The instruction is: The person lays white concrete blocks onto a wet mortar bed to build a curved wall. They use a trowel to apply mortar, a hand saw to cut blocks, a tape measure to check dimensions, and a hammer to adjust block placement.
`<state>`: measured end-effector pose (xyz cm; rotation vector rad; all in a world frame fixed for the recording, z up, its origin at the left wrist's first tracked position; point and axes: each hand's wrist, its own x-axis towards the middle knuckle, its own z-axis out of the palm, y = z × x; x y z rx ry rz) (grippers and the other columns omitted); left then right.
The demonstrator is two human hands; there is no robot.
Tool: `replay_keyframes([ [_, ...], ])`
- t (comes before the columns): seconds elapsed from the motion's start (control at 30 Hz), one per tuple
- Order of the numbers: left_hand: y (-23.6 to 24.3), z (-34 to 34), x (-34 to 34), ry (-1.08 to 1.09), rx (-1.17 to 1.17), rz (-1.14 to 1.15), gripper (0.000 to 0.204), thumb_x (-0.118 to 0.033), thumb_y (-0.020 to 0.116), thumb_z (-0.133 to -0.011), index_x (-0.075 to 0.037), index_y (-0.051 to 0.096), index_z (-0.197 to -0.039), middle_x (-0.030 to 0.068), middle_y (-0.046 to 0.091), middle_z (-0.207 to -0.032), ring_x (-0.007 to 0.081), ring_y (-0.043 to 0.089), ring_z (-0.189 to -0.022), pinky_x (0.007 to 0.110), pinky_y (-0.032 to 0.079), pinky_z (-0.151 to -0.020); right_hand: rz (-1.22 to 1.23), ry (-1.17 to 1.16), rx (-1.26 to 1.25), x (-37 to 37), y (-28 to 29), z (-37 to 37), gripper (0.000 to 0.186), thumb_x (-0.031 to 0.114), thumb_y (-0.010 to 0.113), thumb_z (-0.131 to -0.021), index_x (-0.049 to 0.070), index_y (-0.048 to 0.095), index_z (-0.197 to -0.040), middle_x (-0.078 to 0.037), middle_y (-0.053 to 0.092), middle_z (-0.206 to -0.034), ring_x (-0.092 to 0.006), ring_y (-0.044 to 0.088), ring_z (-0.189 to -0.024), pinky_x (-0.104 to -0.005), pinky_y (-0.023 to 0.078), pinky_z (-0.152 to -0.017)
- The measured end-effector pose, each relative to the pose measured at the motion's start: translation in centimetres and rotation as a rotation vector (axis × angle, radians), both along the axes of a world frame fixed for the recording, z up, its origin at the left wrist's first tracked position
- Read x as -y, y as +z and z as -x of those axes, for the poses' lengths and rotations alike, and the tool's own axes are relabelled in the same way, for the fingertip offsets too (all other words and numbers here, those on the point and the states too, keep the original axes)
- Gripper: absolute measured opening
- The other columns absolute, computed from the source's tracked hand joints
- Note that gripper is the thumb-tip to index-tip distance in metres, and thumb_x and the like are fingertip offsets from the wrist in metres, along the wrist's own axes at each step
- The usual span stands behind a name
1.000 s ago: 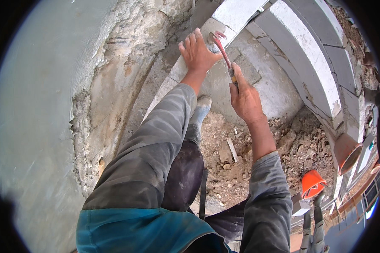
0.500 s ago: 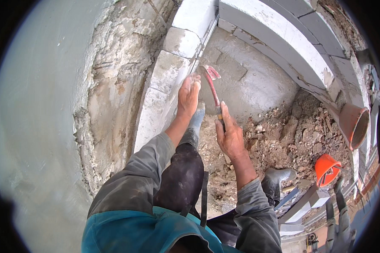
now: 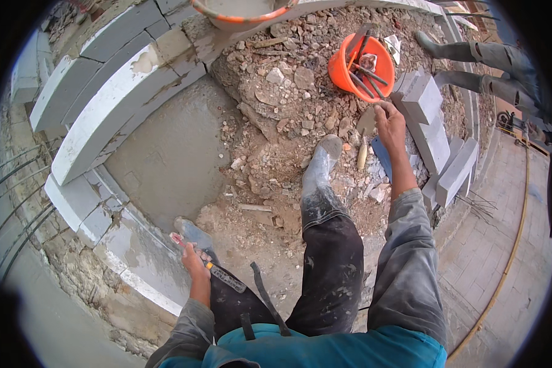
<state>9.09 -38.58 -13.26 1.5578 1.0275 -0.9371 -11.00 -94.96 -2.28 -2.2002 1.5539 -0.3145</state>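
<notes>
My left hand (image 3: pixel 196 264) is closed round the hammer (image 3: pixel 230 280), low by my left leg. Its red part shows past my fingers, and the dark grip with a yellow band points back toward me. My right hand (image 3: pixel 391 129) reaches forward to the near rim of an orange bucket (image 3: pixel 343 80). Its fingers are curled together at the rim, where a tool end juts out; what they hold is hidden. Several dark-handled tools (image 3: pixel 369 73) lie inside the bucket. Under my right hand are a trowel with a pale wooden handle (image 3: pixel 362 157) and a blue flat tool (image 3: pixel 381 158).
Grey block walls (image 3: pixel 119 101) surround wet mortar (image 3: pixel 172 153) at the left. Rubble (image 3: pixel 276 104) covers the ground ahead. Loose blocks (image 3: pixel 432 122) are stacked at the right. A mortar-filled tub (image 3: pixel 245 18) stands at the far edge. Another person's legs (image 3: pixel 484 67) show at the far right.
My view has turned right. The hammer, earlier in my right hand beside the block wall, is now in my left. My right hand has moved out to the orange bucket.
</notes>
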Motion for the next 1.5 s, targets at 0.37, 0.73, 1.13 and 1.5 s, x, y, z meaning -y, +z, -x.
replay_keyframes([
  [0.37,0.0,5.8,9.7,-0.107,0.079,-0.037,0.019,-0.028,0.048,-0.098,-0.01,0.051,-0.093,-0.0033,0.037,-0.06,0.0103,0.038,-0.047,0.028,0.036,-0.044,0.06,0.537,-0.827,19.0,-13.1,-2.5,0.016,0.017,0.058,-0.09,0.005,0.07,-0.091,-0.019,0.07,-0.092,-0.0352,0.069,-0.091,-0.0475,0.055,-0.077],
  [0.73,-2.7,8.1,12.9,-0.742,0.529,-0.288,0.051,-0.023,0.053,-0.095,0.0,0.043,-0.139,0.0095,0.057,-0.081,0.0218,0.059,-0.074,0.038,0.05,-0.074,0.09,0.629,-1.095,29.6,-15.9,4.0,0.035,0.032,0.044,-0.098,0.002,0.06,-0.107,-0.025,0.067,-0.1,-0.0447,0.064,-0.095,-0.056,0.05,-0.077],
  [1.13,8.6,1.4,12.8,-0.937,0.662,0.243,0.044,-0.018,0.063,-0.089,-0.02,0.061,-0.133,0.0171,0.048,-0.106,0.0308,0.053,-0.096,0.04,0.045,-0.083,-0.519,1.189,-0.239,-22.1,1.8,-15.2,0.008,0.011,0.065,-0.081,0.004,0.062,-0.083,-0.018,0.066,-0.071,-0.0366,0.066,-0.065,-0.0455,0.052,-0.061],
  [1.5,10.5,-8.1,-1.4,-0.449,0.691,0.242,0.013,-0.008,0.064,-0.089,-0.001,0.068,-0.098,0.0056,0.055,-0.084,0.0168,0.057,-0.078,0.031,0.047,-0.067,-1.057,0.661,0.247,-45.2,2.0,-20.8,0.062,0.024,0.065,-0.093,-0.002,0.038,-0.143,-0.017,0.056,-0.115,-0.0237,0.057,-0.107,-0.0378,0.046,-0.094],
])
